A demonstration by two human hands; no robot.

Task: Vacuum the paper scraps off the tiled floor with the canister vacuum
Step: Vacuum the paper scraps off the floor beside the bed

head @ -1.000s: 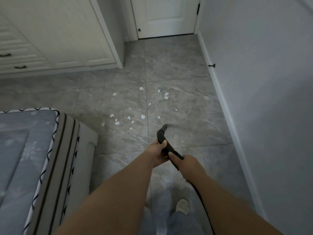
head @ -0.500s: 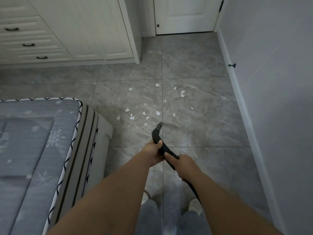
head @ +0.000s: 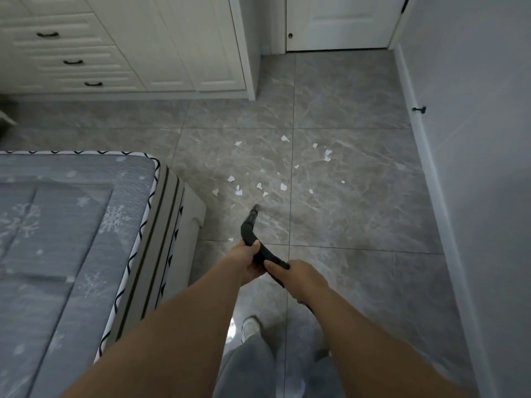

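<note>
Gripping the bent black vacuum wand [head: 254, 239], both hands' grips [head: 247, 261] [head: 301, 278] aim it at white paper scraps [head: 258, 179].

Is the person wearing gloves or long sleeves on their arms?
No. Both forearms are bare as far as the picture shows, with no sleeves in view. The left hand and right hand have no gloves, and I see no watch, rings or bracelets.

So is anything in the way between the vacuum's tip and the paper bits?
No. Only bare floor shows between the nozzle and the nearest scraps. The bed sits off to the left, clear of the path.
</note>
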